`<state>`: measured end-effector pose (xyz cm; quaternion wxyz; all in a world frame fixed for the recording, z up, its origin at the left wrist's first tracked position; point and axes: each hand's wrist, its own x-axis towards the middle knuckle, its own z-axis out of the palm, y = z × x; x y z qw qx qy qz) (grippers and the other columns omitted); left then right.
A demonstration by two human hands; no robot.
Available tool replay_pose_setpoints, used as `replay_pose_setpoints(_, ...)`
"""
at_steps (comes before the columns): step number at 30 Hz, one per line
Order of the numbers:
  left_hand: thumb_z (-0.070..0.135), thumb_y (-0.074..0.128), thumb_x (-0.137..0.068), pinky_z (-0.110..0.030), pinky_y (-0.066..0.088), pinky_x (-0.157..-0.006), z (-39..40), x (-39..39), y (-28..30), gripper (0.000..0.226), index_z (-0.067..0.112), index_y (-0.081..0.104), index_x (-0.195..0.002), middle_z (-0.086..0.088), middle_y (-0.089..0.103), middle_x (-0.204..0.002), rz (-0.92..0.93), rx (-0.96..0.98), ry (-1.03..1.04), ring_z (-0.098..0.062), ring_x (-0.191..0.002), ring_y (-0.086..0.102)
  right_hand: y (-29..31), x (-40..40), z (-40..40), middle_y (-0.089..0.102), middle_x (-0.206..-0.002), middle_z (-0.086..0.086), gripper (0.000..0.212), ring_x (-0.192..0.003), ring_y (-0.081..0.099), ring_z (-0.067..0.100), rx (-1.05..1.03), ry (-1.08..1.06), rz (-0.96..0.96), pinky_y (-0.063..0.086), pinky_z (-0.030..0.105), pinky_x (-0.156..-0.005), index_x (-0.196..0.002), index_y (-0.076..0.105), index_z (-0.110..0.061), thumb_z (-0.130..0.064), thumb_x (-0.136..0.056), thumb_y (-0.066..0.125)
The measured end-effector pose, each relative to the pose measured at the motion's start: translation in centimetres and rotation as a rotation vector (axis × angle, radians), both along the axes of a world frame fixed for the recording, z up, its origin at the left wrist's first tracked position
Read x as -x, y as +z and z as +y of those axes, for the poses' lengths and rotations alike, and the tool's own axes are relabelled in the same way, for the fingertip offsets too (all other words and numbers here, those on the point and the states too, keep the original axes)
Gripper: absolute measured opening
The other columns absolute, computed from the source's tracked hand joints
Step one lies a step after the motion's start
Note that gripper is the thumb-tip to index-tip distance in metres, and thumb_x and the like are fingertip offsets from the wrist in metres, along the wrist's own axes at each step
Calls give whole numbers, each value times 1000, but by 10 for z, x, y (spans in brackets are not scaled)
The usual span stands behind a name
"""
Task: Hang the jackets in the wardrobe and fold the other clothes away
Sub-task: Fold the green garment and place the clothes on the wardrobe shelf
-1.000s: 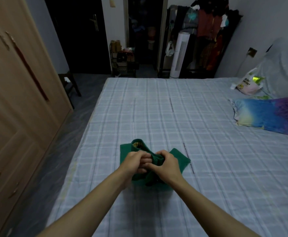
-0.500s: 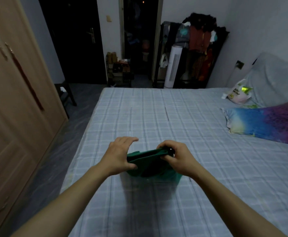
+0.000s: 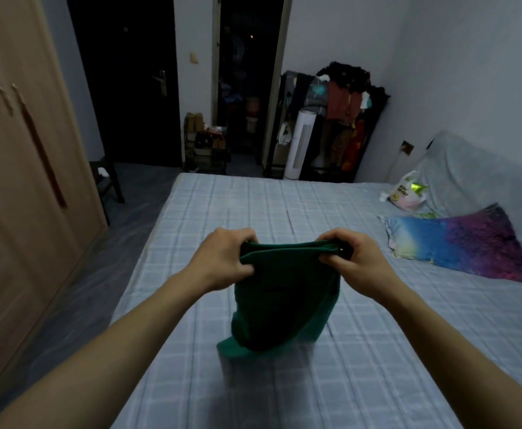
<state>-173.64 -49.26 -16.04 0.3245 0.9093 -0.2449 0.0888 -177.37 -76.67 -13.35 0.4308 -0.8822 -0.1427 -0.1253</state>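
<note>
A dark green folded garment (image 3: 281,301) hangs in the air over the bed (image 3: 377,351), its lower corner touching or nearly touching the sheet. My left hand (image 3: 222,258) grips its top left edge and my right hand (image 3: 352,258) pinches its top right edge, with the upper hem stretched level between them. The wooden wardrobe (image 3: 21,196) stands at the left with its doors closed.
A colourful pillow (image 3: 461,243) and a plastic bag (image 3: 406,193) lie at the bed's right side by a grey covered headboard. A clothes rack (image 3: 343,119), a white tower fan (image 3: 301,144), a shoe shelf and a dark stool stand beyond the bed.
Both hands have lifted the green garment off the sheet and spread apart, so it now hangs from its top edge. The view has tilted upward.
</note>
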Motion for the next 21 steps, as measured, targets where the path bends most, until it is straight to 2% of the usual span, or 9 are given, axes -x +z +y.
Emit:
replay_pose_setpoints(3, 15, 72, -65, -31, 50, -58, -2, 14, 33, 25, 30, 55, -75, 8, 62, -67, -45, -28, 11, -10, -65, 61, 13, 11, -4, 70, -89, 1, 24, -87, 69, 17, -59, -18, -18, 59, 33, -78, -96, 69, -15, 4, -82, 72)
replay_pose_setpoints(5, 13, 73, -67, -30, 50, -58, -3, 25, 52, 27, 30, 54, -73, 8, 61, -68, -67, -47, 15, -9, -66, 60, 22, 18, -9, 71, -90, 2, 23, -88, 70, 17, -98, -23, -35, 60, 36, -78, -96, 68, -15, 2, -80, 74)
replay_pose_setpoints(7, 10, 75, -68, -33, 53, -60, -7, 38, 70, 25, 26, 57, -74, 6, 63, -72, -64, -28, 22, -10, -70, 62, 30, 27, -17, 71, -91, 4, 24, -87, 70, 18, -135, -14, -49, 61, 39, -77, -97, 67, -14, 1, -80, 75)
replay_pose_setpoints(11, 5, 78, -68, -42, 58, -62, -21, 65, 97, 20, 16, 65, -78, -2, 67, -76, -69, 89, 83, -15, -71, 67, 48, 46, -33, 71, -91, 6, 23, -87, 71, 16, -220, 30, -89, 61, 36, -77, -98, 66, -11, 2, -80, 75)
replay_pose_setpoints(15, -1, 78, -70, -48, 61, -68, -37, 94, 120, 20, 10, 67, -82, -8, 71, -78, 0, 201, 61, -23, -75, 71, 64, 64, -52, 72, -93, 6, 22, -89, 70, 16, -294, 52, -108, 60, 34, -76, -97, 66, -9, 1, -80, 75)
replay_pose_setpoints(17, -6, 77, -72, -44, 62, -69, -46, 114, 132, 19, 2, 69, -86, -15, 71, -82, 19, 245, 36, -26, -78, 72, 69, 75, -60, 72, -94, 6, 23, -91, 70, 17, -346, 69, -135, 59, 31, -74, -99, 65, -7, 0, -80, 76)
replay_pose_setpoints(21, -9, 76, -73, -31, 58, -66, -59, 148, 143, 17, -4, 67, -87, -22, 69, -83, 54, 321, -7, -20, -74, 68, 69, 100, -73, 72, -98, 7, 28, -92, 70, 18, -472, 124, -150, 60, 31, -76, -104, 64, -8, 0, -80, 76)
